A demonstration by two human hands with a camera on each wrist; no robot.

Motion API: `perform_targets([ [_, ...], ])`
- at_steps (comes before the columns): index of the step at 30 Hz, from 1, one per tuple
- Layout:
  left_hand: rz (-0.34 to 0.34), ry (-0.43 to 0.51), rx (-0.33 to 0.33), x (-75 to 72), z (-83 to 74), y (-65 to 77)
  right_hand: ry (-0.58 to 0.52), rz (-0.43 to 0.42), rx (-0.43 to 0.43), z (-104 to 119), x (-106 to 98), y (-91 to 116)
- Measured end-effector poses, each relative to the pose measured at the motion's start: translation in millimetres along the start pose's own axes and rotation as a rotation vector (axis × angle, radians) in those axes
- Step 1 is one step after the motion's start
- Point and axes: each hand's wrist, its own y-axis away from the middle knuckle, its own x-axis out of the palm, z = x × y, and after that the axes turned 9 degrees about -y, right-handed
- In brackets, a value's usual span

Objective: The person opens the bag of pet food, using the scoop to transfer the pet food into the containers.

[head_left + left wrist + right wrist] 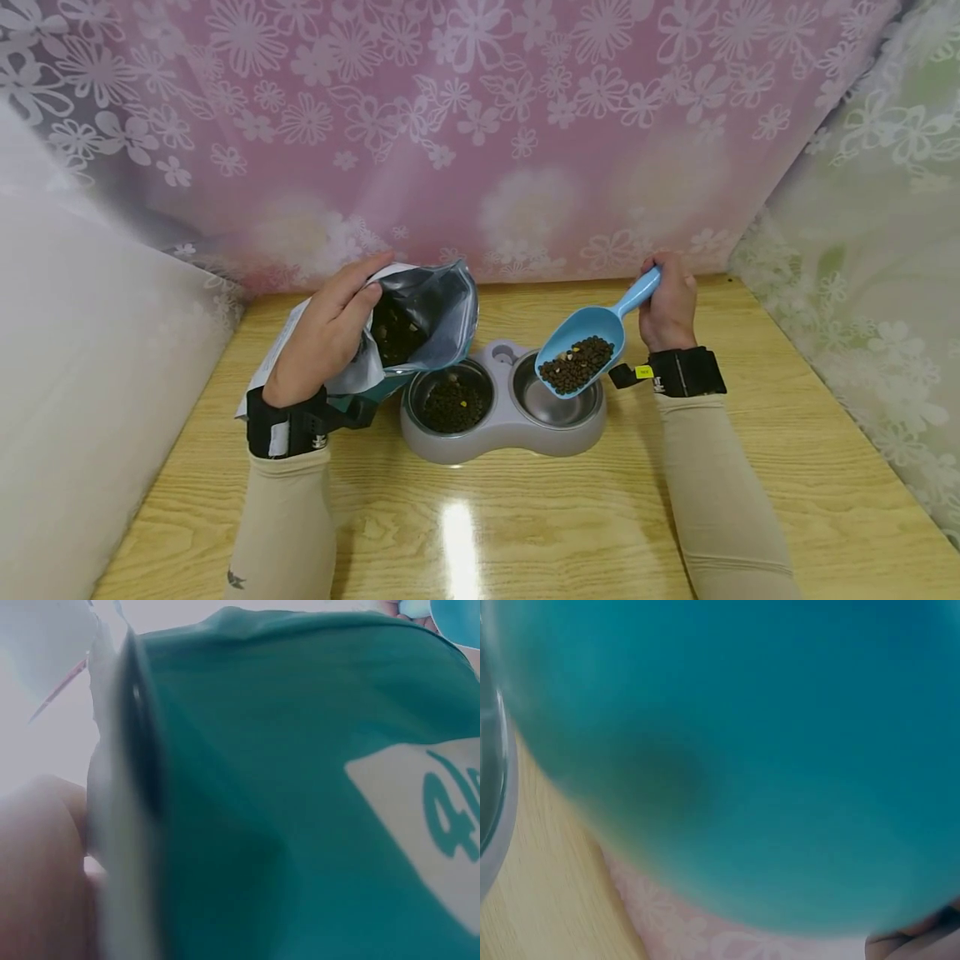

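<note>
My left hand [324,337] grips the edge of a pet food bag [442,312], green outside and silver inside. Its mouth gapes toward the right, with dark kibble visible within; the green side of the bag [285,787] fills the left wrist view. In my right hand [670,307] is the handle of a light blue scoop [592,325] carrying brown kibble [576,365]. The scoop hangs over the right bowl [558,410] of a grey double feeder [491,437], and that bowl's visible part shows bare metal. Brown kibble with a yellow piece lies in the left bowl [431,385].
The feeder stands on a wood-grain table [555,525]. Behind it hangs a pink flowered cloth [450,150]. A pale wall [90,350] rises at the left, and a green-and-white flowered covering [877,308] at the right.
</note>
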Motion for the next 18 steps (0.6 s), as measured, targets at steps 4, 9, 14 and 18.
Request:
perform_targets([
  [4, -0.004, -0.011, 0.004, 0.4, 0.3, -0.6, 0.044, 0.021, -0.045, -2.3, 0.7, 1.7],
  [9, -0.008, -0.027, 0.005, 0.2, 0.1, -0.8, 0.123, 0.031, -0.081, -4.9, 2.3, 3.0],
  [14, -0.006, -0.020, -0.002, 0.3, -0.8, -1.1, 0.168, 0.039, -0.064, -4.6, 3.0, 4.3],
  [18, -0.006, -0.014, 0.001, 1.0, -1.6, -1.5, 0.197, 0.033, -0.066, -4.0, 2.5, 5.3],
])
